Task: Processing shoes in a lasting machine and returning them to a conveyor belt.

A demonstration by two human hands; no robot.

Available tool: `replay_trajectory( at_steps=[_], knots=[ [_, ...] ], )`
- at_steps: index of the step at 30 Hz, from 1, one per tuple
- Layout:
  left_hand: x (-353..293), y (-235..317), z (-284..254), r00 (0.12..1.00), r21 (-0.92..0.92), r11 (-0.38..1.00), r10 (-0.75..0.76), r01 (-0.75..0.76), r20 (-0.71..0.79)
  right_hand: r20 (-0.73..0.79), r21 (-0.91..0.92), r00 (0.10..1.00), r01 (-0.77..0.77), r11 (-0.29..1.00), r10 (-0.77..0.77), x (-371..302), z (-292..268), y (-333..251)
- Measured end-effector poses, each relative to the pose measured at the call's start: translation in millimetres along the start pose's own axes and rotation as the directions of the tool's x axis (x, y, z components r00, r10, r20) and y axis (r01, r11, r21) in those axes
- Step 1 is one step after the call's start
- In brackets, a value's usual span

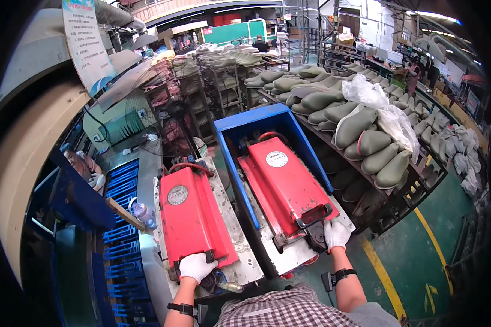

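Note:
My left hand point(197, 267), in a white glove, is closed round the black handle point(210, 255) at the near end of the left red machine cover point(193, 218). My right hand point(337, 235), also gloved, rests at the near right corner of the second red cover point(283, 182), beside the end of its black handle point(313, 216). Its fingers look stretched forward, though their tips are hard to make out. Both covers lie lowered on pale metal plates, each with a round dial label. A blue metal hood point(273, 113) surrounds the right cover at the back and sides.
Grey-green shoe-shaped pieces point(322, 101) stand in rows on a rack to the right, with clear plastic sheeting point(384, 111) over some. A clear bottle point(143, 211) is left of the machines, near blue slats point(123, 207). A co-worker point(87, 166) is at the far left.

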State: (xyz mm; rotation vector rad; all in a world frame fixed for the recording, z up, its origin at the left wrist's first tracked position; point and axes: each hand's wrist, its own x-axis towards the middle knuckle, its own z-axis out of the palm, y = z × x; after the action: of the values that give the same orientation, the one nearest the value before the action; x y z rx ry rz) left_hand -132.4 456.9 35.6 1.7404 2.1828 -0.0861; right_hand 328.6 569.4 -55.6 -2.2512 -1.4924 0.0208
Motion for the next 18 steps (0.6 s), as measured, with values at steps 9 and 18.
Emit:
replay_trajectory(
  at_steps=[9,18],
  knots=[
    [8.4,-14.0,-4.0,0.98,0.017,1.0,0.018,-0.022,0.199,-0.034,-0.112,0.998,0.052,0.992,-0.056,-3.0,14.1,9.6],
    [11.8,-14.5,-2.9,0.979,-0.009,0.999,0.039,-0.038,0.2,0.011,-0.149,1.0,0.022,0.989,-0.021,1.2,11.0,6.9]
  ],
)
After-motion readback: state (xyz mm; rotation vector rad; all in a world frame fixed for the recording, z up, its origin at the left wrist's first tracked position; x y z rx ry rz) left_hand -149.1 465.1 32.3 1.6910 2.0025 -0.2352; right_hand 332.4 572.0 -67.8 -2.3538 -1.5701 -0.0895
